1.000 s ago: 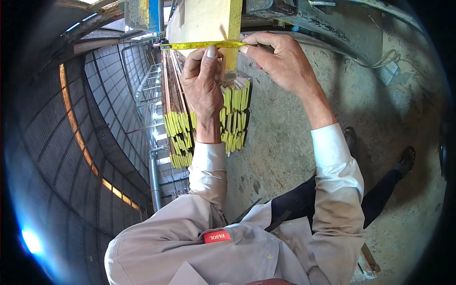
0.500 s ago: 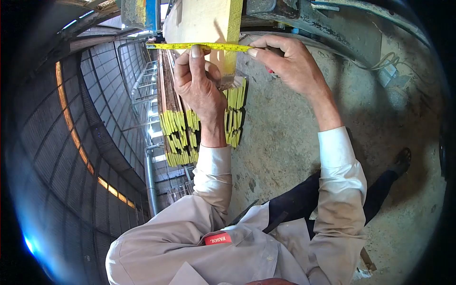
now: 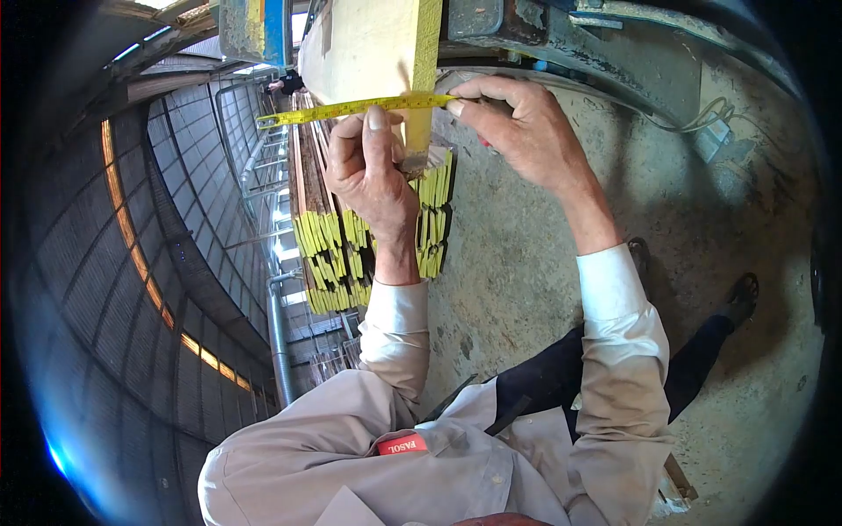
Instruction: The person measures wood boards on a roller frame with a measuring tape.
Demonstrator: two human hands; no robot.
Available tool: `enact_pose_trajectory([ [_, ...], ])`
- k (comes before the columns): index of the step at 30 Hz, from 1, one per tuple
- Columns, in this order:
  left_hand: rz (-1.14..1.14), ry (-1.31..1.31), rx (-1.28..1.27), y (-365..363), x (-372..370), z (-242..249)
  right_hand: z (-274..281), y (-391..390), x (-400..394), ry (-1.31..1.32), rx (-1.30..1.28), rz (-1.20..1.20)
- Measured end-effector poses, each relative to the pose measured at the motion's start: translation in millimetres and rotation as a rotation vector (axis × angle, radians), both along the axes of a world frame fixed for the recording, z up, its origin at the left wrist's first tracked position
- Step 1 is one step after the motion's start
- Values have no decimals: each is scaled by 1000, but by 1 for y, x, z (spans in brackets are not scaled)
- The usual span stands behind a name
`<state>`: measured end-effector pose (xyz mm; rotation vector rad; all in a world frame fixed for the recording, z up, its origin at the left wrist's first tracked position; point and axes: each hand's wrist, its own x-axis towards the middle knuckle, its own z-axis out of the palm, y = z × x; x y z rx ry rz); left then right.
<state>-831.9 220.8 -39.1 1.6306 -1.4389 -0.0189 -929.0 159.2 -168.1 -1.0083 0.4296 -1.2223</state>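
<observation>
Head view: yellow flexible tape measure (image 3: pixel 351 108) spans flat pale board (image 3: pixel 368 44), pinched by closed right hand (image 3: pixel 513 127); curled left hand (image 3: pixel 373 167) presses it.

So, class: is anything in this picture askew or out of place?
Yes. The yellow measuring tape slants across the pale wooden board instead of lying square, its far end drooping past the board's edge. The left hand and right hand hold it.
</observation>
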Motion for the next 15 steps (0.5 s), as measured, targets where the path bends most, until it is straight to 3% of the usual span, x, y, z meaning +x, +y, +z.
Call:
enact_pose_trajectory([
  [4, 23, -63, -21, -3, -6, -3, 6, -1, -6, -20, 47, 64],
  [6, 56, -59, -30, -3, -6, -4, 12, -3, -11, 39, 104, 243],
  [15, 55, -37, -19, 0, -9, -4, 7, -5, -1, -21, 41, 160],
])
